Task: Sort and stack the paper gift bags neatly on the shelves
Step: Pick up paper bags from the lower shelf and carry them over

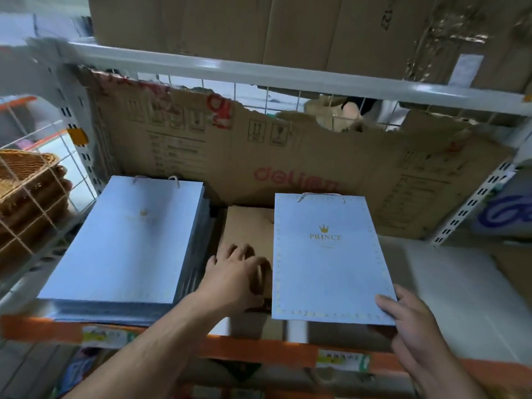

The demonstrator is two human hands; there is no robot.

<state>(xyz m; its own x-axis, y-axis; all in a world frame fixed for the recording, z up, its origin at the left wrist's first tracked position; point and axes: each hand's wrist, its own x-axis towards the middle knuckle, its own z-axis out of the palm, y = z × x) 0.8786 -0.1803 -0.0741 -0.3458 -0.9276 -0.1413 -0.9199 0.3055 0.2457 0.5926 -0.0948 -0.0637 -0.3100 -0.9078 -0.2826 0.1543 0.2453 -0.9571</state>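
Flat pale-blue paper gift bag (331,260): matte, rectangular, edged with a gold dotted border, twisted twine handles at the far end. Printed in gold near the top: a small crown over "PRINCE"; finer lines beneath, too small to read. Clamped at the near right corner by the right grip (408,321), thumb on top, other fingers underneath. Held level over the shelf (259,351), overlapping the right side of a pile of brown kraft paper (247,226); touching it or not, cannot tell.

Left grip (236,272) apart, fingers spread, resting on that brown pile.

To the left, a thick stack of pale-blue bags (121,240), smooth-faced, layered edges grey, faint gold mark on top.

Behind, a torn corrugated cardboard sheet (288,151) with red "deli" lettering and handling symbols. Far left, a woven wicker basket (26,174) behind white wire mesh. Orange shelf beam with yellow-green labels, unreadable.
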